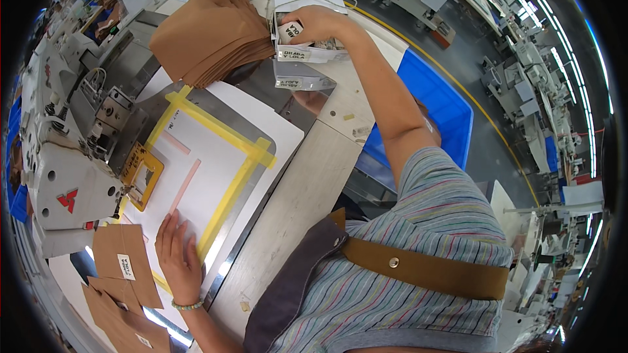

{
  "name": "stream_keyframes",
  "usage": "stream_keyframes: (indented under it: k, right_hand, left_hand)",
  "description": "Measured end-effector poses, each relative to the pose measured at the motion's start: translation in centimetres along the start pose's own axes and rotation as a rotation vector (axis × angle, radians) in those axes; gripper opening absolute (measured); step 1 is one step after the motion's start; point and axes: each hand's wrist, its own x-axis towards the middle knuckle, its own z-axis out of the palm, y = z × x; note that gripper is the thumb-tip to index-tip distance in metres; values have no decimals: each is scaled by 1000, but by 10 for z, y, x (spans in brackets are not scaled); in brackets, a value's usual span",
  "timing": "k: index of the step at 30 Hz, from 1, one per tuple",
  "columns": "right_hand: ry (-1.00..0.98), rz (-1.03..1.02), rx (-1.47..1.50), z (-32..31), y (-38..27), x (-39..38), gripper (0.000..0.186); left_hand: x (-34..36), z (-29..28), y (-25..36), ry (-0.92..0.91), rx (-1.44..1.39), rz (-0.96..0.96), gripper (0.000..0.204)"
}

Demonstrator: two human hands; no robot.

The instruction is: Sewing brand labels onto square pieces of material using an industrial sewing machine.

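Left hand is laid flat, fingers spread, on the white template board inside the yellow tape frame, holding nothing. Right hand is stretched far forward into a small white box, fingers closed on a white label. Its fingertips are hidden inside the box

I'm in a garment factory: my sewing machine, stacked brown fabric pieces, and rows of workstations beyond.
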Motion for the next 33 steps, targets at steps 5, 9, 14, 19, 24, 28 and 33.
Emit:
stream_keyframes:
  k: [5, 9, 14, 19, 24, 28, 33]
  right_hand:
    - [30, -12, -92, 2, -3, 4, 60]
    - [28, -128, -91, 2, 3, 9, 59]
    - [-43, -129, -58, 7, 7, 20, 54]
    - [-46, -194, 21, 4, 16, 17, 48]
    - [246, -209, 286, -7, 39, 6, 52]
    - [356, -58, 774, -11, 50, 9, 49]
    - [326, -98, 939, -15, 49, 0, 50]
  left_hand:
    - [1, -1, 1, -9, -8, -8, 31]
    - [2, -1, 1, -12, -10, 7, 31]
    - [0, -1, 1, -4, -20, 12, 35]
    - [0, 0, 0, -3, -22, 16, 30]
    - [3, -1, 2, 4, -37, 26, 30]
    - [4, -3, 3, -11, -19, 22, 32]
    - [-2, -10, 5, -8, -38, -11, 31]
